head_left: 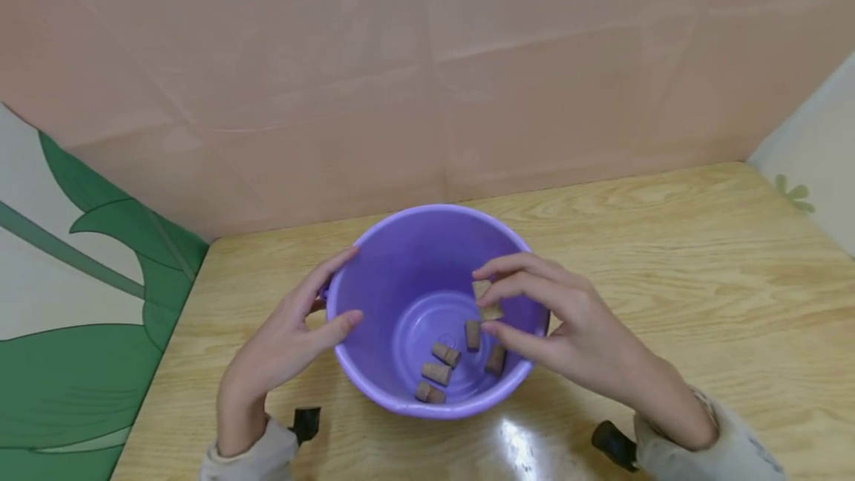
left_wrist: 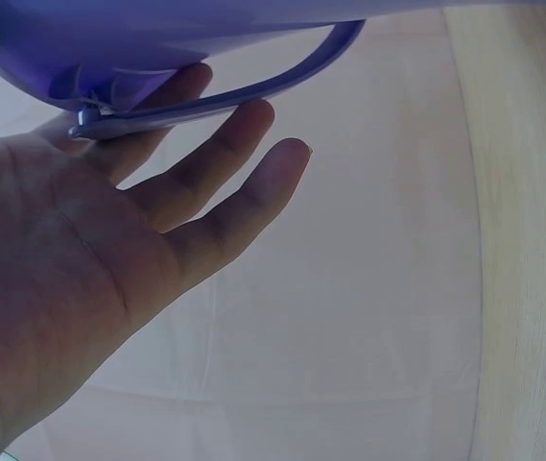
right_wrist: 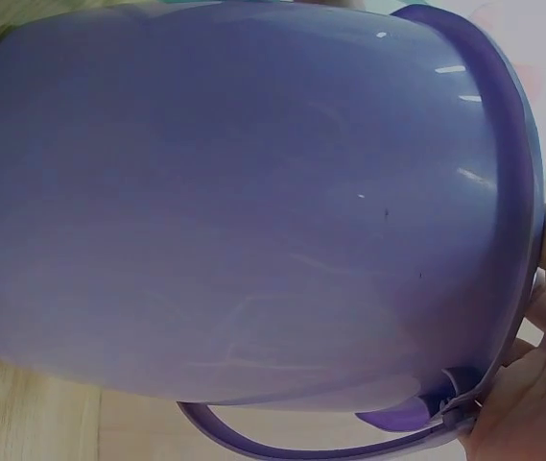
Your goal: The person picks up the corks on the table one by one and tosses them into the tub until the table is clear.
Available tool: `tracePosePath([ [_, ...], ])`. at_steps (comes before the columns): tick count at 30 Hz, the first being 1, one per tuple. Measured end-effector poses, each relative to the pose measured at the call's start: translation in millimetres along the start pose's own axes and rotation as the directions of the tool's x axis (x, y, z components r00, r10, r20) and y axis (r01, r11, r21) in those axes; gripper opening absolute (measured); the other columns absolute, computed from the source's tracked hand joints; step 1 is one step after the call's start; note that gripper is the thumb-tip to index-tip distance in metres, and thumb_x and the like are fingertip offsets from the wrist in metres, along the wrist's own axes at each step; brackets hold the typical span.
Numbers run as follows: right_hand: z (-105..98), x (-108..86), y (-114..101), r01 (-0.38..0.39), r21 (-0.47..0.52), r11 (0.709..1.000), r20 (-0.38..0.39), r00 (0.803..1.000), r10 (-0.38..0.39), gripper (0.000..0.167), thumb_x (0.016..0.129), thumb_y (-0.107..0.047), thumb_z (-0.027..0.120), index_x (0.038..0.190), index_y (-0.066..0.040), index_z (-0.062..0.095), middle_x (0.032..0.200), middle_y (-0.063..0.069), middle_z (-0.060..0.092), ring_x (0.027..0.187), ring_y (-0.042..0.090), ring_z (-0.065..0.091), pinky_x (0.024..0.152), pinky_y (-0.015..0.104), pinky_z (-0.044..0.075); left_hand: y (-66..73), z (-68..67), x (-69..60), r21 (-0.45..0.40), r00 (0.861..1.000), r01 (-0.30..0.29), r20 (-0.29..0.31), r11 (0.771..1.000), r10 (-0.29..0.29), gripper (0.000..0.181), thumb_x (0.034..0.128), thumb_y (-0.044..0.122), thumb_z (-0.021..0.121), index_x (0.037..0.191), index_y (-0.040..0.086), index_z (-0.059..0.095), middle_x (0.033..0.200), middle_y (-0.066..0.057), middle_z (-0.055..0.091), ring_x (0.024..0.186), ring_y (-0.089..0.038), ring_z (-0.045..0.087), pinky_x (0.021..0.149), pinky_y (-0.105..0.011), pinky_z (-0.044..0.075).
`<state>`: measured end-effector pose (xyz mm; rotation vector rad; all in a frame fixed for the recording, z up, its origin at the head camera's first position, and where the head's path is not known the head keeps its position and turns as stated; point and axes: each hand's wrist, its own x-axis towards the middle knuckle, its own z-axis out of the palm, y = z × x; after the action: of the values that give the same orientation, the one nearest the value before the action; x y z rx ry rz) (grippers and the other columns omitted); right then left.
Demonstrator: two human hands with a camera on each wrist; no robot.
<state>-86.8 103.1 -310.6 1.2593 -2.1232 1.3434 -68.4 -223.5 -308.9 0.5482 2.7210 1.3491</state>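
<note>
A purple bucket (head_left: pixel 414 266) stands on the table, its open top facing me, with several brown corks (head_left: pixel 436 372) lying on its bottom. My left hand (head_left: pixel 287 347) holds the left rim, thumb over the inside and fingers outside; in the left wrist view the fingers lie by the bucket's handle (left_wrist: pixel 244 94). Over the right side of the opening, my right hand (head_left: pixel 561 310) pinches a lighter cork (head_left: pixel 492 312) between thumb and fingers. Another light piece (head_left: pixel 481 289) shows between those fingers, and I cannot tell whether it is separate. The bucket's outer wall (right_wrist: pixel 234 211) fills the right wrist view.
The wooden table (head_left: pixel 668 280) extends on both sides of the bucket. Behind it rises a pinkish wall covering (head_left: pixel 427 80). A panel with green leaf shapes (head_left: pixel 67 384) borders the left, and a pale panel (head_left: pixel 815 154) the right. Dark pieces (head_left: pixel 613 446) stick out by both sleeves.
</note>
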Motion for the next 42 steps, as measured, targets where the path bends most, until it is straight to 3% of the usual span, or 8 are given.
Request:
tracePosePath([
  [9,0.6,-0.3,-1.6,-0.031,0.003,1.0,0.0,1.0,0.031,0.034,0.074,0.001,0.082,0.1,-0.017,0.071,0.117,0.003,0.067,0.111,0.013,0.062,0.097,0.016,0.047,-0.3,-0.2,0.1,0.003,1.0,-0.009,0.001,1.0,0.009,0.07,0.0956,0.019,0.065,0.156,0.027,0.031,0.144,-0.006,0.052,0.12,-0.022,0.058,0.1,-0.042,0.05],
  [20,0.2,-0.2,-2.5,-0.044,-0.02,0.999,-0.002,0.999,0.044,0.037,0.072,-0.001,0.084,0.103,-0.017,0.072,0.117,0.002,0.067,0.112,0.012,0.063,0.101,0.018,0.046,0.7,-0.7,0.0,-0.005,1.0,0.009,0.001,1.0,-0.009,0.069,0.0958,0.021,0.065,0.155,0.03,0.031,0.144,-0.006,0.052,0.119,-0.023,0.058,0.099,-0.047,0.049],
  [29,-1.1,0.0,-3.5,-0.075,-0.03,0.997,0.035,0.997,0.076,0.038,0.073,-0.003,0.084,0.106,-0.018,0.072,0.118,0.0,0.067,0.113,0.012,0.062,0.103,0.018,0.045,0.2,-0.7,0.1,-0.006,1.0,0.011,0.002,1.0,-0.011,0.069,0.0956,0.021,0.065,0.155,0.029,0.031,0.143,-0.006,0.052,0.119,-0.022,0.058,0.1,-0.045,0.049],
  [36,-2.9,0.4,-3.7,-0.08,-0.052,0.995,0.092,0.992,0.085,0.034,0.078,-0.009,0.082,0.109,-0.019,0.071,0.117,-0.003,0.067,0.111,0.011,0.06,0.081,0.02,0.047,0.4,-0.2,0.1,-0.016,1.0,0.013,0.004,1.0,-0.012,0.069,0.0955,0.021,0.065,0.155,0.028,0.032,0.141,-0.006,0.054,0.116,-0.022,0.059,0.098,-0.044,0.05],
  [42,-4.0,2.2,-5.8,-0.105,-0.099,0.99,0.125,0.985,0.117,0.038,0.077,-0.013,0.084,0.111,-0.023,0.069,0.119,-0.008,0.066,0.115,0.009,0.059,0.099,0.024,0.043,0.4,0.1,0.5,-0.037,1.0,0.022,0.008,0.999,-0.022,0.069,0.0955,0.023,0.065,0.155,0.029,0.032,0.142,-0.006,0.053,0.116,-0.024,0.059,0.097,-0.048,0.05],
])
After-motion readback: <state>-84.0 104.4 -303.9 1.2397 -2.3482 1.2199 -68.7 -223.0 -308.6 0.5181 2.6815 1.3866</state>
